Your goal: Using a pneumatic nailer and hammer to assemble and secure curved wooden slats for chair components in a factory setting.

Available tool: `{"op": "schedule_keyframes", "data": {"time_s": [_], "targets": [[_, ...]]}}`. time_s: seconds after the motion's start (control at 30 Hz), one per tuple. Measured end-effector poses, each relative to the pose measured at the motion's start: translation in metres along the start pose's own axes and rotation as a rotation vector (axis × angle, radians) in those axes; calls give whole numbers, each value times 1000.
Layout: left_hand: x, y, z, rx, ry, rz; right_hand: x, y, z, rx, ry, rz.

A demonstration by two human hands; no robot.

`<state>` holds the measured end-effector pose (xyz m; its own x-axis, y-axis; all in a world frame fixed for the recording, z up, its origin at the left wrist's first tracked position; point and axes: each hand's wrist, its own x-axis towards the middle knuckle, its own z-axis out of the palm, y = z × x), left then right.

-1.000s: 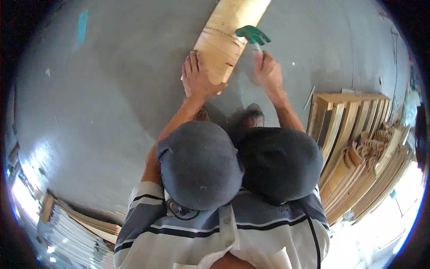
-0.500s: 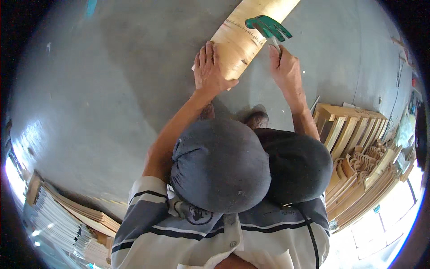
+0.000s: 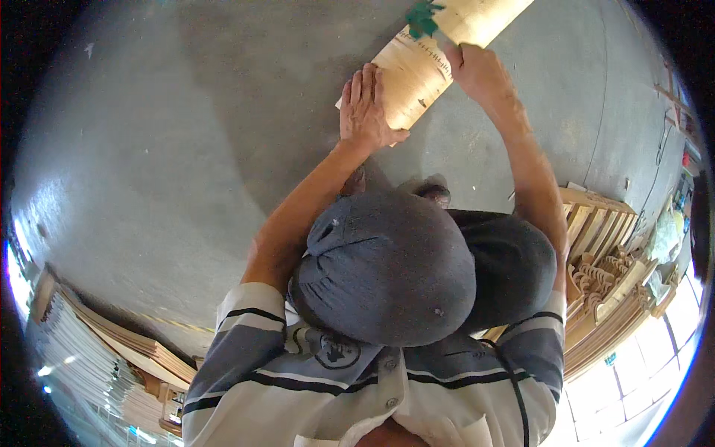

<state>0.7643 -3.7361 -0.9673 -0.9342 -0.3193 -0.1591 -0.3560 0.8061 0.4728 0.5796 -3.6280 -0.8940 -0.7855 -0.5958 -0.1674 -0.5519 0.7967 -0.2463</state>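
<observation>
A pale wooden board [image 3: 417, 71] slants away from me toward the top edge, with a row of short dark marks across it. My left hand [image 3: 365, 112] lies flat over its near left corner, fingers stretched along the board and thumb out by the near end. My right hand [image 3: 480, 74] is wrapped round the handle of a hammer beside the board's right edge. The green hammer head [image 3: 423, 18] is blurred by motion over the board's left part; whether it touches the wood I cannot tell. Most of the handle is hidden by my fingers.
My bent knees [image 3: 383, 268] fill the middle, shoes just beyond them on the grey floor [image 3: 186, 149]. At right stand a slatted wooden stack [image 3: 599, 216] and curved wooden pieces [image 3: 599, 279]. Stacked panels [image 3: 126, 328] line the lower left.
My right hand has moved away from me with the hammer, whose head has swung leftward across the board. My left hand remains on the board's near end. The whole view has shifted slightly.
</observation>
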Motion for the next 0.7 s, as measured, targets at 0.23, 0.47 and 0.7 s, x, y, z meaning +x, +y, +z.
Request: {"op": "schedule_keyframes", "data": {"time_s": [0.23,0.47,0.7], "targets": [[4,0,-3,-11,-16,-19,22,-29,-18,-43,-242,64],[3,-1,-1,16,-5,-29,32,-46,-26,-9,-299,77],[1,0,-4,12,-3,-11,57,-46,-29,-53,-381,71]]}}
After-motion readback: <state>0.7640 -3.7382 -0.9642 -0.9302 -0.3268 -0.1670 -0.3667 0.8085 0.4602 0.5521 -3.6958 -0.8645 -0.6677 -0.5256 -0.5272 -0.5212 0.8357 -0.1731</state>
